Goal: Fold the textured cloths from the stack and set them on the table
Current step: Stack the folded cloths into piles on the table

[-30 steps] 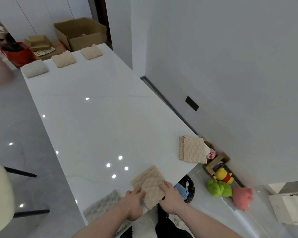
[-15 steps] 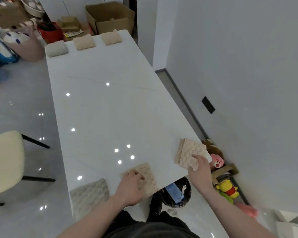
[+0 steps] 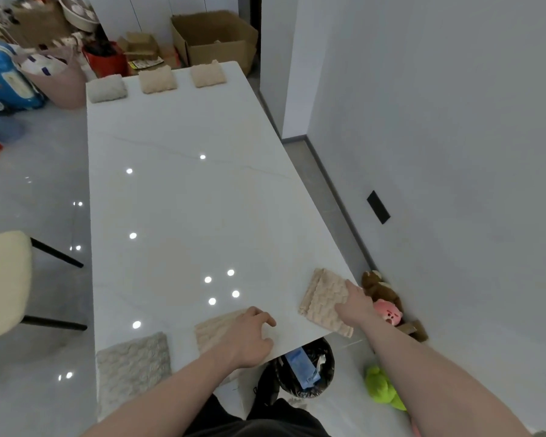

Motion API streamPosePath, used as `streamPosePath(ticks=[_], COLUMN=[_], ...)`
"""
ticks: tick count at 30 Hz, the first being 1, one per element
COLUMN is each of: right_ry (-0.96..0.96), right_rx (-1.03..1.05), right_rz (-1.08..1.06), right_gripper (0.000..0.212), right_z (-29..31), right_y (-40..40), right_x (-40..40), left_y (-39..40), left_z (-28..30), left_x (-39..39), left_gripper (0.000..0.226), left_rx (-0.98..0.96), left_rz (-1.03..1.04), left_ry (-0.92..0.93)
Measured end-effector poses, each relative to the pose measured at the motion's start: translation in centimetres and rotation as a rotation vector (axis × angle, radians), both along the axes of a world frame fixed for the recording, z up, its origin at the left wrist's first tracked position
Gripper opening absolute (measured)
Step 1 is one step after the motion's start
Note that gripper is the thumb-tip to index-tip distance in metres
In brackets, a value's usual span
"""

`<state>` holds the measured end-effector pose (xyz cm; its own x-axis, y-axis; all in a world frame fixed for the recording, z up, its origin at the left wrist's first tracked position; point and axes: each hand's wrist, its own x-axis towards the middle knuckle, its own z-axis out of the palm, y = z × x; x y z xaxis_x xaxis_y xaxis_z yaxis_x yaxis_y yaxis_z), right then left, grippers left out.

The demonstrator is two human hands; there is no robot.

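R hand [image 3: 355, 302] on stack [image 3: 323, 299] – L hand [image 3: 249, 337] on cloth [image 3: 213, 334]

table [image 3: 183, 209]: runs from the near edge out to the far wall
far end: three folded cloths [image 3: 158, 79] in a row, left to right
near edge: flat cloth [image 3: 133, 361] at left, another cloth [image 3: 215, 332] just right of it under the left hand [image 3: 249, 337]
near right corner: cloth stack [image 3: 323, 299], right hand [image 3: 355, 305] on it
chair [image 3: 4, 285]: left of the table
cardboard box [image 3: 215, 39]: on the floor behind the far end
bin [image 3: 303, 369]: under the near right corner
plush toys [image 3: 383, 294]: on the floor right of the table, by the wall
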<state>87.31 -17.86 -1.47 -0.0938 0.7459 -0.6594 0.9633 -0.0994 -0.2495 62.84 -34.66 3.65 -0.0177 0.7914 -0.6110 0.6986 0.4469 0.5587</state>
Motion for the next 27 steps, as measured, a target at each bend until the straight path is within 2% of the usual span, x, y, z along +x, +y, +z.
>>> streamPosePath(ticks=[5,8,13,16,19,24,27], right_ry=[0.007,0.005,-0.108,0.000,0.138,0.311,0.413], right_rx=[-0.058,-0.085,-0.046,-0.050,-0.098,-0.143,-0.134], right_rz=[-0.079,-0.149,-0.138,-0.214,-0.305,-0.278,-0.272], right_gripper=[0.081,0.075,0.065,0.063,0.047,0.037,0.012], right_z=[-0.1,-0.6,-0.5,-1.0,-1.0,-1.2,0.0], right_y=[-1.1,-1.8,-3.6,-4.3,-4.8,-5.2,-4.9], right_x=[0.3,0.7,0.5,0.6,0.7,1.3,0.9], left_y=[0.7,1.0,1.2,1.4,1.9,2.8,2.9], left_z=[-0.4,-0.7,-1.6,-2.0,-2.4,-2.5,-2.5], left_x=[1.0,1.7,3.1,3.7,4.1,5.3,5.7], left_gripper=[0.045,0.046,0.045,0.042,0.041,0.053,0.063], left_rx=[-0.065,-0.115,-0.228,-0.309,-0.334,-0.352,-0.313], left_rz=[0.008,0.021,0.132,0.236,0.282,0.459,0.556], left_ry=[-0.006,-0.045,-0.178,-0.261,-0.343,-0.490,-0.551])
